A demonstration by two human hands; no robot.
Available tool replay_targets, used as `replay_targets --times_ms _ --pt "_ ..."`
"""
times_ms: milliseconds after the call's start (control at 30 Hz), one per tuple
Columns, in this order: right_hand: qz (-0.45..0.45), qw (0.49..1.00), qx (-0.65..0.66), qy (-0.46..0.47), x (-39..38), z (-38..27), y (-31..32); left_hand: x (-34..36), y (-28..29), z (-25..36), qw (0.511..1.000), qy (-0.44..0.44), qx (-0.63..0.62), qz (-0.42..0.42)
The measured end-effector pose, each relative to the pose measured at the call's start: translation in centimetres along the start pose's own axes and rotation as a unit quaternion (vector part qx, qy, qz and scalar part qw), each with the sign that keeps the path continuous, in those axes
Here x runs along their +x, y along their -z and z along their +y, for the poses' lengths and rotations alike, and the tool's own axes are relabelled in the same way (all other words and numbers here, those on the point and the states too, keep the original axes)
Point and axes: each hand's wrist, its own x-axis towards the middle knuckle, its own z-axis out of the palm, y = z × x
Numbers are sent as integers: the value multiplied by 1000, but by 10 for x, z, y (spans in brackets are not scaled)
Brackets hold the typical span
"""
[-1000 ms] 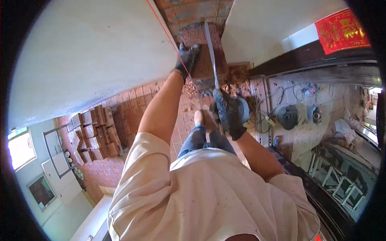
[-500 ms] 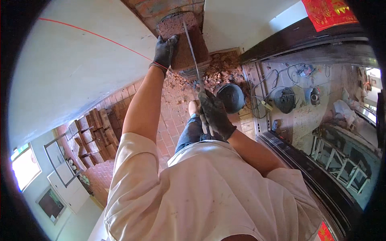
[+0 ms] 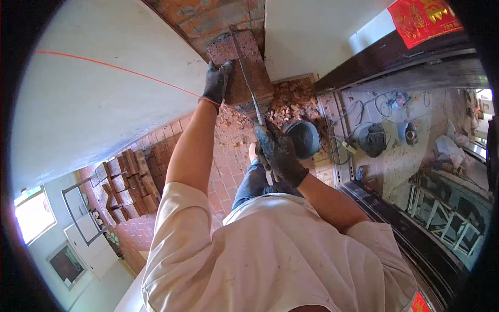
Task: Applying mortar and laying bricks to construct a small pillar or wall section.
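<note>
A reddish-brown brick pier point(image 3: 248, 78) with a rough, speckled top stands against the wall at the far middle. My left hand point(image 3: 217, 82), in a dark glove, grips the left edge of the pier's top brick, thumb toward me and fingers over the side. Nearer to me, my gloved right hand point(image 3: 280, 156) is closed round the near end of a long thin metal tool point(image 3: 244, 67). Its narrow blade reaches across the top brick to the far edge; whether it touches the surface I cannot tell. My palm hides the handle.
Broken brick rubble point(image 3: 293, 104) lies at the pier's foot. A black bucket point(image 3: 304, 139) stands right of my right hand; another bucket point(image 3: 372, 139) holds dark material beyond the door sill. Stacked bricks point(image 3: 127, 179) are at left. A red string point(image 3: 119, 69) crosses the white wall.
The tool's tip has shifted left across the top brick's far edge. My left hand keeps its hold on the brick. The whole view has shifted slightly.
</note>
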Motion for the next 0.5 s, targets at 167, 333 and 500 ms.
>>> replay_targets --times_ms 167,333,500 --pt "3 1000 -13 6 19 -1 10 -2 -13 6 999 37 -10 6" --pt "6 1000 -22 -16 19 2 12 -3 -11 7 1000 27 -14 3" --pt "12 1000 17 -14 14 -3 12 1 -11 1 999 17 -24 -19"
